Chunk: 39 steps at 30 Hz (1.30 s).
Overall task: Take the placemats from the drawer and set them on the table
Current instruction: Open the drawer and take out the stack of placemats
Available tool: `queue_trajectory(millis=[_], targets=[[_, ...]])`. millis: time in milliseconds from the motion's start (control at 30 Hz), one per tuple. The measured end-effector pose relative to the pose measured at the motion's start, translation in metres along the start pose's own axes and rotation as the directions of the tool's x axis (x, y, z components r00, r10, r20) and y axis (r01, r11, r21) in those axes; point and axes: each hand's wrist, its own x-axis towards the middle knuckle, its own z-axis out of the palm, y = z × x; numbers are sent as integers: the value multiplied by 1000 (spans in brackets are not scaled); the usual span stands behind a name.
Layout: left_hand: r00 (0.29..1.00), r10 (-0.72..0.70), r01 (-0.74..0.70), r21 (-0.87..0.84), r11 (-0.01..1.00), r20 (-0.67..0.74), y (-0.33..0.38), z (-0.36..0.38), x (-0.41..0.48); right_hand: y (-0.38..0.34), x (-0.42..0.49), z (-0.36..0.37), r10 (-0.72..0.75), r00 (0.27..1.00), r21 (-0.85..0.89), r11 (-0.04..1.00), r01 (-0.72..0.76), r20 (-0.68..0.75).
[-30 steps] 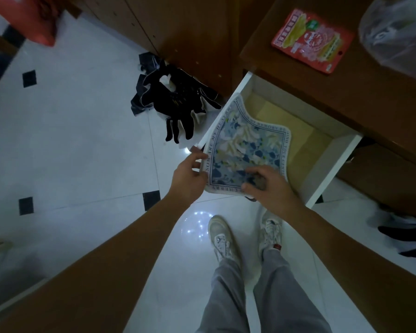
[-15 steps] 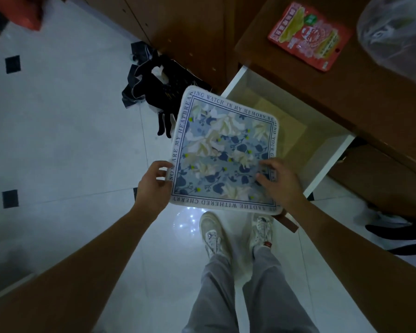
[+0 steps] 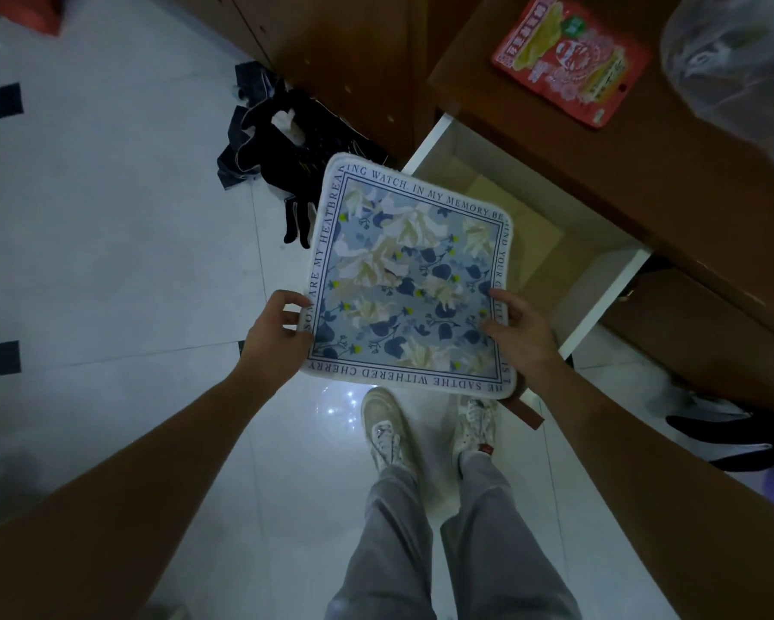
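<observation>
A square placemat (image 3: 410,279) with a blue floral print and a lettered border is held flat in the air, in front of the open white drawer (image 3: 609,302). My left hand (image 3: 275,333) grips its left edge and my right hand (image 3: 517,326) grips its right edge. The drawer stands pulled out of a brown wooden desk (image 3: 671,181), and its pale bottom shows beyond the mat. The mat hides the drawer's near left part.
A red snack packet (image 3: 568,60) and a clear plastic bag (image 3: 734,60) lie on the desk top. Dark clothing (image 3: 287,140) is heaped on the white tiled floor by a wooden cabinet (image 3: 331,60). My shoes (image 3: 389,431) stand below the mat.
The placemat has come out of the drawer, been turned flat and drawn toward me. Both hands have shifted to its side edges.
</observation>
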Motion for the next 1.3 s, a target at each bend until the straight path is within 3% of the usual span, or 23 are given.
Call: queue_trajectory(millis=[133, 367, 567, 900, 1133, 1300], targets=[[1000, -3, 3, 22, 1000, 14, 16, -5, -10, -10, -16, -5, -31, 999, 5, 999, 31, -39], [989, 146, -147, 67, 987, 12, 85, -24, -62, -71, -74, -40, -219, 974, -100, 972, 213, -56], [968, 243, -246, -51, 968, -61, 152, -71, -150, -160, -155, -83, -353, 936, -177, 921, 346, -9], [956, 243, -284, -317, 905, -164, 177, -116, -309, -278, -307, -121, -660, 738, -377, 655, 655, 136], [958, 166, -246, -372, 895, -234, 139, -165, -372, -322, -365, -83, -698, 621, -405, 484, 776, 356], [912, 143, -303, -397, 866, -384, 82, -203, -410, -338, -401, -26, -700, 539, -336, 423, 842, 469]])
